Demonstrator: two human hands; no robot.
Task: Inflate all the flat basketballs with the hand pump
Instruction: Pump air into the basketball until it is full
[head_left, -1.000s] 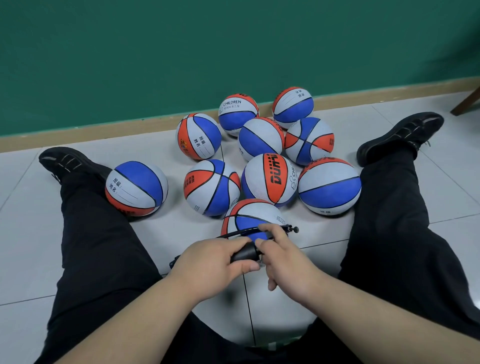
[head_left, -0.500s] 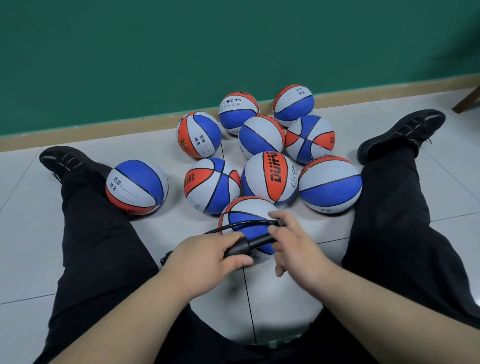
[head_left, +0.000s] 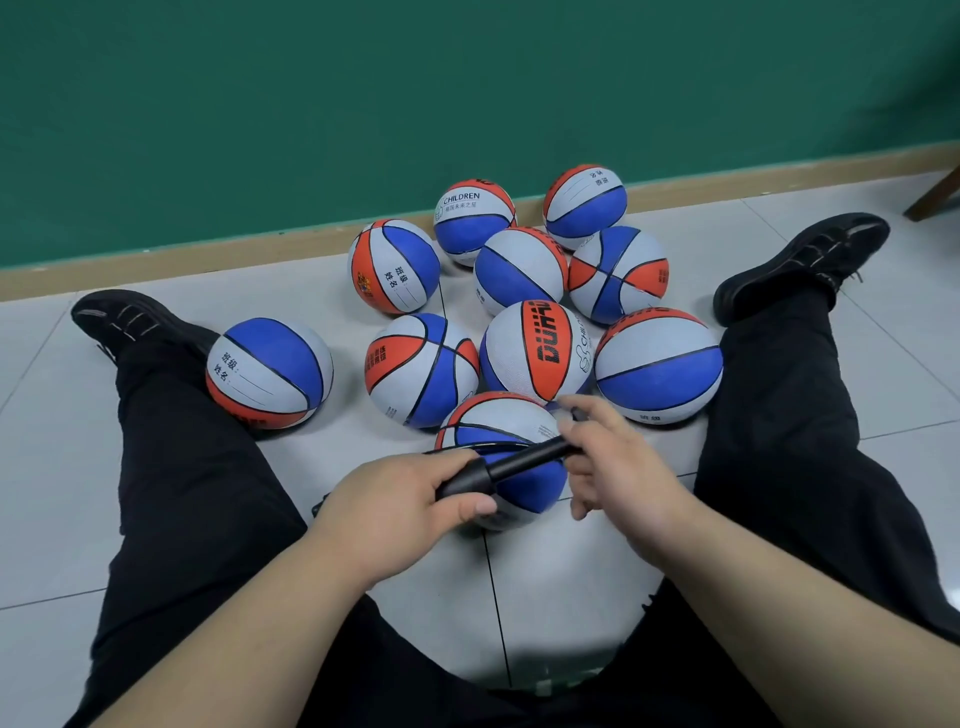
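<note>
We see a dark green wall (head_left: 260, 104) meeting a pale tiled floor (head_left: 47, 467) along a tan wooden baseboard (head_left: 208, 260). Two legs in black trousers (head_left: 182, 493) lie spread on the tiles, the black left shoe (head_left: 130, 322) and black right shoe (head_left: 800, 260) tilted outward. A brown wooden leg (head_left: 935, 195) shows at the far right edge.

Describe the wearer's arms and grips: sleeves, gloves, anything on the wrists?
Left grip and right grip are bare hands: no gloves, rings or markings visible. Left forearm and right forearm are bare to the frame edge; no sleeve, watch or strap shows.
</note>
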